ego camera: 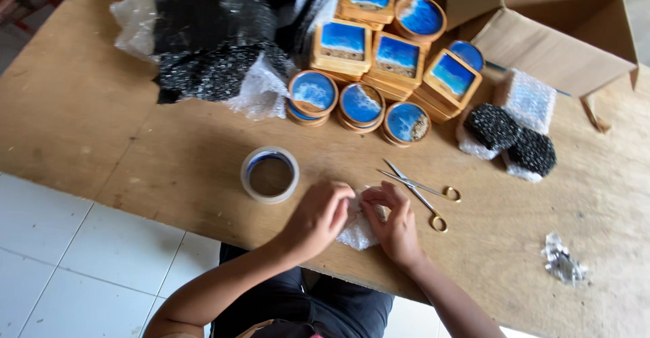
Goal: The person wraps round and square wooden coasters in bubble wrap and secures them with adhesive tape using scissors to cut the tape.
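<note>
My left hand [318, 217] and my right hand [395, 224] meet near the front edge of a wooden table [101, 128]. Both press and grip a small bundle wrapped in clear bubble wrap [357, 228]; most of it is hidden under my fingers. A roll of clear tape [269, 174] stands just left of my left hand. Open scissors with gold handles [421, 192] lie just right of my right hand.
Several wooden coasters with blue centres, round [313, 94] and square [342, 43], are stacked at the back. A heap of black and clear bubble wrap [217, 37] lies back left. An open cardboard box [548, 20], wrapped bundles [521, 125] and a crumpled scrap [562, 262] sit on the right.
</note>
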